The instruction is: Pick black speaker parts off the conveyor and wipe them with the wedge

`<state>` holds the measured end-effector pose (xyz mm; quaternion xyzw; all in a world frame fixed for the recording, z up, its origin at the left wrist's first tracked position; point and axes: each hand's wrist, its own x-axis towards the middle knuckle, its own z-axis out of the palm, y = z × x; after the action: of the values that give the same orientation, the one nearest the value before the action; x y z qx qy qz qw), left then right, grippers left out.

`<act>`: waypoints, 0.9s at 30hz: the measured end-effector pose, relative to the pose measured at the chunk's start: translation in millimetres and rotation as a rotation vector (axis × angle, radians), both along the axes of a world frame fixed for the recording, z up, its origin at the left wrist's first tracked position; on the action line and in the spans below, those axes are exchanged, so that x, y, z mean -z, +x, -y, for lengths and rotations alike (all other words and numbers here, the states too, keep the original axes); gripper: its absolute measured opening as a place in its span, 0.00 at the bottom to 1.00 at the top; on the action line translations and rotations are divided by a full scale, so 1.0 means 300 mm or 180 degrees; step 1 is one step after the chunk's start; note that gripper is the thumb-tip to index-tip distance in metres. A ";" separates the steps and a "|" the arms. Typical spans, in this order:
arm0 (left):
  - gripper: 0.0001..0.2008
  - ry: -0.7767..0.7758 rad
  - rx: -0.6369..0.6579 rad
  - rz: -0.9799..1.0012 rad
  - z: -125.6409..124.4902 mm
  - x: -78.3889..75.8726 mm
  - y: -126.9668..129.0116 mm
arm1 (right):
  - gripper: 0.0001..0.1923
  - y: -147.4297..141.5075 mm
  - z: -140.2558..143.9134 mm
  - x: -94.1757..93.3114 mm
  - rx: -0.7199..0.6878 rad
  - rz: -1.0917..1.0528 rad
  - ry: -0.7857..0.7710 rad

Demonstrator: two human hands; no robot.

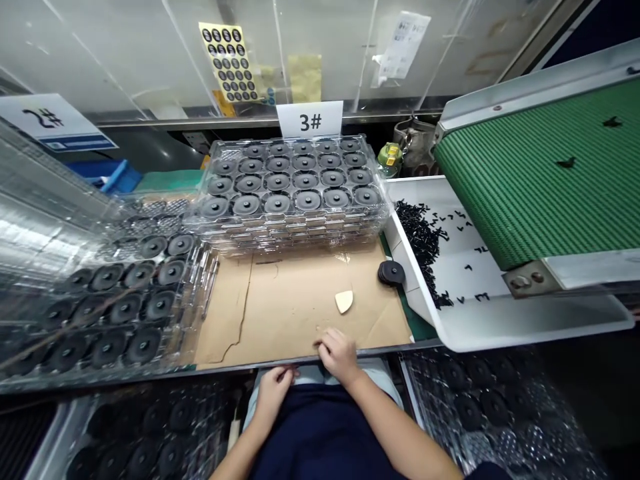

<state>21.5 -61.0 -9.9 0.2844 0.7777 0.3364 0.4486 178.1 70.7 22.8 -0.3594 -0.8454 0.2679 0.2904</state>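
My right hand [337,351] rests on the cardboard sheet [290,300] near the front edge, its fingers loosely curled with nothing visible in them. My left hand [274,392] is at the table edge, in front of my lap. Its thumb and fingers are drawn together, and whatever may be between them cannot be made out. A cream, wedge-shaped piece [344,302] lies on the cardboard just beyond my right hand, not touching it. Farther right, a short stack of black round discs [391,273] sits beside the white tray.
Stacked clear blister trays [295,220] with black round parts stand at the back; more trays [145,273] fill the left. At right, a white tray [413,287] holds small black pieces below a green conveyor belt [550,173]. Further trays [490,400] sit below table level.
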 end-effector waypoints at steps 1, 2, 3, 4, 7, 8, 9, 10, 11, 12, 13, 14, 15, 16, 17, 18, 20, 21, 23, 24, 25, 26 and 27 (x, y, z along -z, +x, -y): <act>0.17 -0.0018 0.0002 0.0000 0.000 -0.002 0.000 | 0.12 0.001 0.000 0.000 -0.0004 0.0006 -0.0014; 0.17 -0.0033 0.0003 -0.0001 0.000 -0.004 0.000 | 0.12 0.002 0.001 0.001 -0.0004 0.0012 -0.0024; 0.17 -0.0047 0.0005 -0.0003 -0.001 -0.007 0.000 | 0.12 0.003 0.001 0.001 -0.0003 0.0019 -0.0031; 0.17 -0.0058 0.0008 -0.0006 -0.002 -0.010 0.000 | 0.12 0.003 0.002 0.000 -0.0002 0.0026 -0.0036; 0.17 -0.0077 0.0024 -0.0010 -0.006 -0.020 0.001 | 0.12 0.005 0.002 -0.001 0.0004 0.0037 -0.0037; 0.17 -0.0081 0.0026 -0.0009 -0.008 -0.023 0.001 | 0.12 0.006 0.001 -0.002 0.0003 0.0038 -0.0039; 0.17 -0.0086 0.0025 -0.0008 -0.009 -0.025 0.002 | 0.12 0.006 0.001 -0.002 0.0000 0.0040 -0.0042; 0.17 -0.0090 0.0021 -0.0008 -0.009 -0.027 0.002 | 0.12 0.006 0.001 -0.003 -0.0003 0.0040 -0.0045; 0.17 -0.0094 0.0014 -0.0009 -0.010 -0.027 0.003 | 0.12 0.007 0.000 -0.003 -0.0005 0.0040 -0.0050; 0.17 -0.0099 0.0008 -0.0013 -0.010 -0.028 0.003 | 0.12 0.007 0.000 -0.004 -0.0006 0.0038 -0.0055; 0.17 -0.0102 0.0002 -0.0017 -0.010 -0.027 0.003 | 0.12 0.007 0.000 -0.004 -0.0008 0.0035 -0.0062; 0.17 -0.0104 -0.0003 -0.0021 -0.010 -0.027 0.004 | 0.12 0.006 -0.001 -0.005 -0.0010 0.0031 -0.0067; 0.17 -0.0104 -0.0007 -0.0023 -0.010 -0.027 0.004 | 0.12 0.006 -0.001 -0.006 -0.0013 0.0028 -0.0073; 0.17 -0.0103 -0.0008 -0.0023 -0.010 -0.026 0.004 | 0.13 0.006 0.000 -0.007 -0.0015 0.0025 -0.0077; 0.17 -0.0103 -0.0007 -0.0020 -0.010 -0.026 0.004 | 0.13 0.006 0.000 -0.008 -0.0015 0.0022 -0.0080; 0.17 -0.0103 -0.0002 -0.0014 -0.011 -0.027 0.004 | 0.13 0.005 0.000 -0.010 -0.0010 0.0020 -0.0082; 0.17 -0.0113 0.0019 0.0004 -0.013 -0.027 0.002 | 0.13 0.005 -0.001 -0.012 0.0005 0.0011 -0.0082; 0.17 -0.0122 0.0035 0.0016 -0.014 -0.028 0.000 | 0.13 0.004 -0.001 -0.013 0.0014 0.0005 -0.0082; 0.17 -0.0144 0.0083 0.0043 -0.016 -0.027 -0.005 | 0.13 0.003 -0.002 -0.014 0.0027 -0.0013 -0.0084; 0.17 -0.0159 0.0112 0.0059 -0.017 -0.026 -0.008 | 0.13 0.003 -0.002 -0.013 0.0030 -0.0023 -0.0086; 0.18 -0.0173 0.0143 0.0074 -0.019 -0.026 -0.011 | 0.13 0.003 -0.003 -0.013 0.0031 -0.0033 -0.0088; 0.18 -0.0190 0.0173 0.0089 -0.020 -0.025 -0.015 | 0.13 0.003 -0.003 -0.012 0.0031 -0.0039 -0.0091; 0.18 -0.0209 0.0197 0.0103 -0.021 -0.024 -0.018 | 0.13 0.002 -0.002 -0.012 0.0031 -0.0043 -0.0092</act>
<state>16.1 -54.6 -2.8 0.2879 0.7717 0.3012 0.4804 178.8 71.5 26.3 -0.3658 -0.8377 0.2811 0.2922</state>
